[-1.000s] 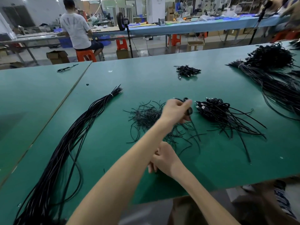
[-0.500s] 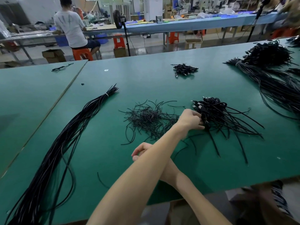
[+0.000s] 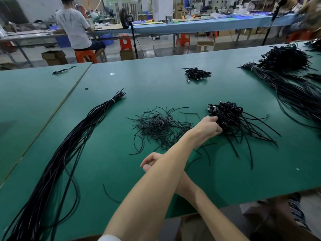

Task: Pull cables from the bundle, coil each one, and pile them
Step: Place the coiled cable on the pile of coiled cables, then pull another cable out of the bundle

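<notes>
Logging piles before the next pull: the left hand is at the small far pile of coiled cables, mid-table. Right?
Not quite. The head view shows the left hand at the nearer pile of coiled cables, right of the loose short pieces; the small far pile lies beyond, with no hand on it.

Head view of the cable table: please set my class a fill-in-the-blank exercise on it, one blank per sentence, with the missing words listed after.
1. The left hand is at the pile of coiled cables, its arm crossing ___ the right arm.
2. The long cable bundle is bound near its far end by a ___ tie.
3. The person in the background sits on an ___ stool.

Missing words: over; white; orange.
</notes>
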Motion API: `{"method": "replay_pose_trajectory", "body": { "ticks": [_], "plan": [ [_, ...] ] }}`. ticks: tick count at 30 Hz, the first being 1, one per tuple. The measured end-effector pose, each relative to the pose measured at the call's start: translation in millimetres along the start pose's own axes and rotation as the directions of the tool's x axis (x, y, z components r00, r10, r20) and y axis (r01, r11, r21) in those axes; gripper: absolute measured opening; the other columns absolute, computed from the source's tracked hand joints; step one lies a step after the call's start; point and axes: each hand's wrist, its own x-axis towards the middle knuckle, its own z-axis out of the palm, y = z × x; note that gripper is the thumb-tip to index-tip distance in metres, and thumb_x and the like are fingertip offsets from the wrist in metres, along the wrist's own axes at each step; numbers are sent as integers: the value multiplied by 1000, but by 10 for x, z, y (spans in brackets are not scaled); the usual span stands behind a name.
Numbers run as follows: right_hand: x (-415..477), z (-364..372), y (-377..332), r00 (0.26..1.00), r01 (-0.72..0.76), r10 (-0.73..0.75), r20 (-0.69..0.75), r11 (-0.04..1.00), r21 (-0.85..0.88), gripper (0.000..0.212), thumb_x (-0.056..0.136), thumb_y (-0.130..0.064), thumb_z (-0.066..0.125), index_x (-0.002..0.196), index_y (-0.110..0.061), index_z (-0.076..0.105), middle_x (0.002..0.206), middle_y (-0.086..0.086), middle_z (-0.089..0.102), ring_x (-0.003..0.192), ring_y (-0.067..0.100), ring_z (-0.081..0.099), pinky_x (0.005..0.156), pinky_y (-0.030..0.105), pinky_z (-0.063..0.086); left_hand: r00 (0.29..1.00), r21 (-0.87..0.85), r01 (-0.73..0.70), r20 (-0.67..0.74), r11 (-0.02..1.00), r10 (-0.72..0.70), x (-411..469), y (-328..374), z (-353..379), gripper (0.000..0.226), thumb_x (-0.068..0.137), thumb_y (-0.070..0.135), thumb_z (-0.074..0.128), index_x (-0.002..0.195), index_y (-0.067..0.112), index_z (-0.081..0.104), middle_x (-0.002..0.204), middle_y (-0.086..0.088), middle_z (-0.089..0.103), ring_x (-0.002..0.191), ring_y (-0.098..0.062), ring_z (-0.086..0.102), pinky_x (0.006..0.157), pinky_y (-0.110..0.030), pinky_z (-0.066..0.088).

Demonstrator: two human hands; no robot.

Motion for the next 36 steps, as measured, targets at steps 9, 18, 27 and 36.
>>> {"method": "replay_pose_trajectory", "body": {
  "ticks": [9,18,27,36],
  "plan": [
    [-5,24,-170,981,-192,172,-95,943,-270,27,91,5,58,90,-20,68,73,-12,62,62,-7,47,64,7,43,958,-59,-283,-74,957,278,-555,139,-387,48,93,-18,54,137,1,60,144,-11,59,136,-17,54,111,-38,49],
    [-18,75,-282,983,-36,29,-182,999,-34,21,104,-19,59,89,-10,70,66,10,68,46,23,61,41,30,45,789,353,-257,-461,899,407,-1159,-384,-1644,49,90,-23,37,109,7,72,112,-10,74,100,-25,72,84,-35,61],
    [-50,79,-294,982,-6,-21,-189,991,-137,20,104,-24,60,89,-19,72,69,6,70,49,21,64,46,25,47,412,736,479,-670,479,618,-1871,-843,-2783,53,89,-16,48,140,-1,56,142,-22,54,133,-37,44,112,-45,33],
    [-49,74,-275,984,-29,7,-177,993,-119,19,103,-25,60,89,-20,73,70,7,70,50,22,64,47,25,47,528,661,628,-750,412,399,-1971,-796,-3149,36,97,-7,37,131,-7,51,136,-24,56,127,-42,49,110,-52,37]
  ]
}}
